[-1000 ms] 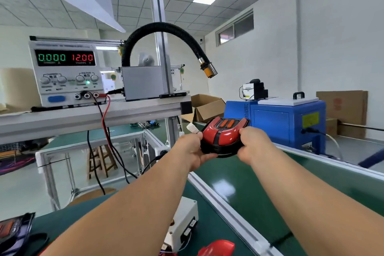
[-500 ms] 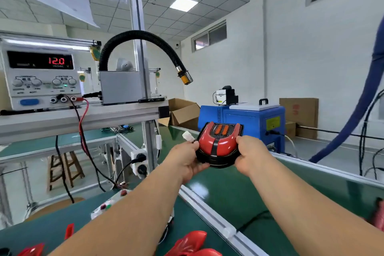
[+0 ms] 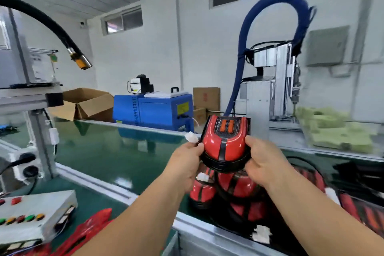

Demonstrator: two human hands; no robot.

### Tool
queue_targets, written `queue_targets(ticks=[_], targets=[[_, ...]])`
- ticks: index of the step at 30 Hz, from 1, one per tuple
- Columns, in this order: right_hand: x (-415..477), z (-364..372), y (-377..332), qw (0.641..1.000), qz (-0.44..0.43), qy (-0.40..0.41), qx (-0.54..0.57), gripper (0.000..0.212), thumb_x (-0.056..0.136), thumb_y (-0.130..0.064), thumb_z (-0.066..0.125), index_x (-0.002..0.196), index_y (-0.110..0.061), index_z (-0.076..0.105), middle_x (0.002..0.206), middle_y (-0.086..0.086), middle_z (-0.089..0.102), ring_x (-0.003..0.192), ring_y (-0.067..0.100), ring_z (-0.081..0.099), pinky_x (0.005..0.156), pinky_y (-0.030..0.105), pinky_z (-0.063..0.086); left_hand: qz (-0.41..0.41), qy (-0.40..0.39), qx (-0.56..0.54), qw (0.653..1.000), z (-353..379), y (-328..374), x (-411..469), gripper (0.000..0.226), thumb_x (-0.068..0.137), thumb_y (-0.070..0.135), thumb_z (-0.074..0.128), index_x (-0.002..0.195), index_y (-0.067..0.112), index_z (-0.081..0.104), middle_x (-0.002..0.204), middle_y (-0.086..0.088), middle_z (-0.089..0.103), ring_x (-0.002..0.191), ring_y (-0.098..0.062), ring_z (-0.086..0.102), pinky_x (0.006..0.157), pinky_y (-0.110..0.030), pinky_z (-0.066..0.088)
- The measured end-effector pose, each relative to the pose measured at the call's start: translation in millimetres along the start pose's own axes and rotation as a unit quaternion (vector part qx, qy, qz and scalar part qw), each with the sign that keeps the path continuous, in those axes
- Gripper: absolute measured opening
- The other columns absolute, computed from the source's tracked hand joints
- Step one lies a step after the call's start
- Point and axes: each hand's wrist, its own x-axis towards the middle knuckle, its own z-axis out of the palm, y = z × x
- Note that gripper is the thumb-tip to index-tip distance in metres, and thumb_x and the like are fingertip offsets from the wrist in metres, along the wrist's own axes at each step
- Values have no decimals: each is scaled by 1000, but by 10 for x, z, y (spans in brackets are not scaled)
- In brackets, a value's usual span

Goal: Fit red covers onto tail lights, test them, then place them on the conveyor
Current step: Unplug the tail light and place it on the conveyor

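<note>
I hold the tail light over the green conveyor, one hand on each side so it sits level and does not drop, and my guess is it goes down next beside the other tail lights that lie on the belt right under it. My left hand is curled tight round its left edge, with the small white plug poking out just above it, and my right hand is curled tight round its right edge. The red cover looks pushed on all the way, but the picture is blurry
</note>
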Motion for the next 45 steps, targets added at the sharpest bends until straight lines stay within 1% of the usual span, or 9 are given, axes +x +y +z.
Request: queue_targets(ticks=[3,8,13,17,23,30,33,37,45], targets=[[-144,-491,-219,999,-27,31,12,30,100,-6,43,125,2,58,121,20,64,113,30,62,101,49,46,5,-62,-7,998,439,-129,-107,20,101,8,48,103,9,68,79,1,75,61,-6,66,53,-18,51],[-450,-1230,-577,995,-48,83,15,32,105,-12,35,121,2,59,113,17,67,90,24,67,73,42,53,11,-146,43,988,1128,-375,-289,19,100,13,51,108,13,68,106,-3,74,101,-17,66,103,-39,48],[-680,-1820,-703,991,-48,124,6,35,105,-18,34,104,-2,65,83,8,75,70,18,72,59,33,60,-4,-185,78,980,1675,-657,-513,17,99,16,52,101,14,69,107,-9,73,107,-28,66,100,-46,50],[-778,-2165,-653,987,-24,155,-16,37,105,-22,34,104,-1,65,91,15,74,84,25,69,71,39,50,-9,-193,136,972,1912,-806,-674,20,98,25,52,116,19,62,104,1,66,89,-13,62,84,-28,51],[-771,-2438,-578,981,-23,189,-44,38,105,-20,36,93,0,66,78,13,75,66,22,72,70,38,47,28,-179,293,939,2020,-903,-784,42,95,32,56,133,16,44,127,-3,53,116,-25,54,102,-41,46],[-688,-2548,-464,963,-50,238,-119,42,105,-25,38,88,1,67,70,12,73,69,27,69,66,39,48,106,-209,377,896,2025,-911,-858,46,98,23,54,132,19,24,111,5,45,86,-5,44,68,-11,36],[-657,-2593,-438,952,-56,264,-147,42,103,-25,42,86,3,67,72,16,72,61,28,69,72,45,53,124,-219,410,877,2052,-919,-871,37,96,19,54,124,21,30,110,4,38,89,-10,45,67,-15,33],[-645,-2603,-349,934,-58,297,-189,35,102,-24,44,107,4,64,101,23,68,91,36,65,93,57,49,137,-243,459,844,2063,-1014,-867,50,92,9,55,130,23,25,119,1,28,89,-16,52,67,-19,40],[-666,-2606,-184,910,-64,315,-261,45,99,-31,41,77,1,64,74,25,65,76,36,63,88,55,50,183,-228,536,792,2019,-1075,-835,80,88,12,58,145,30,5,143,-4,12,76,-20,45,61,-22,41]])
